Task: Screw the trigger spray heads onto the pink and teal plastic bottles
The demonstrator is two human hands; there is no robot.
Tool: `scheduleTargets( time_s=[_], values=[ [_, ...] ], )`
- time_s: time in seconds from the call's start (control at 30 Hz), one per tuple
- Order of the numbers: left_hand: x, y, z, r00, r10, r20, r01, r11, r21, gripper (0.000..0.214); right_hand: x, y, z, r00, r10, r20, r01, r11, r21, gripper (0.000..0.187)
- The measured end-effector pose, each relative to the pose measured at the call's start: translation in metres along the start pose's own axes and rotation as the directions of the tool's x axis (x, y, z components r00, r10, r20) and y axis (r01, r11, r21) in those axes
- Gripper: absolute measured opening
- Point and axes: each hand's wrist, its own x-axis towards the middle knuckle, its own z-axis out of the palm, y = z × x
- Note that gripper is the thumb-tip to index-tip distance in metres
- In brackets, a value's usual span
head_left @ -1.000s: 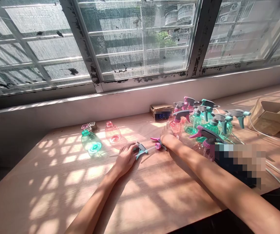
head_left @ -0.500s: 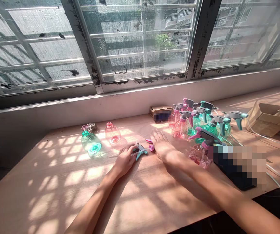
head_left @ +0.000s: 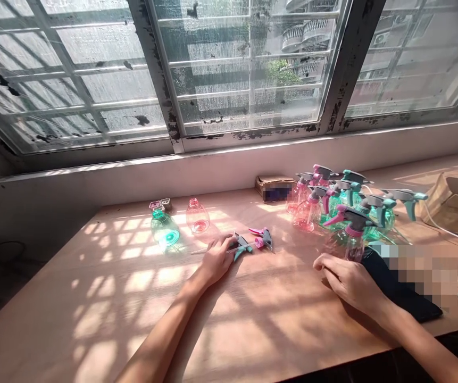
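Note:
My left hand [head_left: 217,261] rests on the table with its fingers closed over a grey and teal spray head [head_left: 243,246], whose thin clear tube runs out leftward beneath the hand. Just right of it lies a grey and pink spray head [head_left: 266,238] with a pink screw collar, touched by neither hand. My right hand [head_left: 350,279] is low over the table at the right, fingers curled together, with nothing visible in them. Behind that hand stands a pink spray bottle [head_left: 355,246], its lower part hidden. An open-necked green bottle [head_left: 165,229] and pink bottle [head_left: 198,217] stand at the left.
Several capped spray bottles [head_left: 307,215], pink and green, crowd the back right. A small cardboard box [head_left: 274,187] sits by the wall, an open carton [head_left: 454,207] farther right. A black flat object [head_left: 416,300] lies near the front edge. Small square items [head_left: 160,204] stand behind the green bottle.
My right hand has left the pink spray head and moved right, toward the front pink bottle; its fingers have curled. My left hand stays on the teal spray head. The view has shifted slightly.

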Motion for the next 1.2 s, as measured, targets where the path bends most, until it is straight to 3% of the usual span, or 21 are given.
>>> scheduleTargets(
  time_s=[0.13, 0.23, 0.47, 0.6, 0.8, 0.9, 1.03, 1.13, 1.2],
  values=[
    [-0.001, 0.0, 0.0, 1.0, 0.001, -0.003, -0.001, 1.0, -0.001, 0.03, 0.011, 0.026, 0.006, 0.996, 0.0, 0.094, 0.001, 1.0, -0.01, 0.027],
    [-0.001, -0.001, 0.0, 1.0, -0.005, -0.001, 0.005, 1.0, -0.002, 0.031, 0.016, 0.039, 0.014, 0.991, 0.026, 0.134, -0.022, 0.999, -0.029, 0.012],
    [-0.001, 0.0, -0.002, 1.0, -0.016, 0.014, 0.016, 1.0, -0.003, 0.03, 0.028, 0.049, 0.035, 0.984, 0.081, 0.161, -0.072, 0.995, -0.065, 0.011],
    [0.0, 0.0, -0.003, 0.999, -0.031, 0.005, 0.031, 0.999, 0.02, 0.029, 0.037, 0.026, 0.044, 0.989, 0.069, 0.129, -0.067, 0.998, -0.02, 0.008],
    [-0.001, -0.007, -0.002, 0.993, -0.112, -0.045, 0.116, 0.989, 0.096, 0.022, 0.075, -0.035, 0.075, 0.994, -0.065, 0.092, 0.056, 0.994, 0.094, 0.031],
    [-0.002, -0.014, -0.006, 0.985, -0.144, -0.09, 0.156, 0.978, 0.138, 0.021, 0.102, -0.044, 0.094, 0.988, -0.126, 0.091, 0.114, 0.985, 0.13, 0.038],
    [-0.005, -0.023, -0.016, 0.961, -0.185, -0.204, 0.223, 0.958, 0.182, 0.02, 0.134, -0.031, 0.112, 0.981, -0.164, 0.106, 0.141, 0.97, 0.2, 0.037],
    [-0.007, -0.026, -0.023, 0.911, -0.228, -0.344, 0.306, 0.932, 0.191, 0.024, 0.148, -0.02, 0.121, 0.986, -0.131, 0.101, 0.103, 0.964, 0.247, 0.036],
    [-0.007, -0.027, -0.026, 0.851, -0.258, -0.458, 0.371, 0.912, 0.177, 0.031, 0.151, -0.016, 0.123, 0.989, -0.111, 0.095, 0.08, 0.956, 0.283, 0.035]
  ],
)
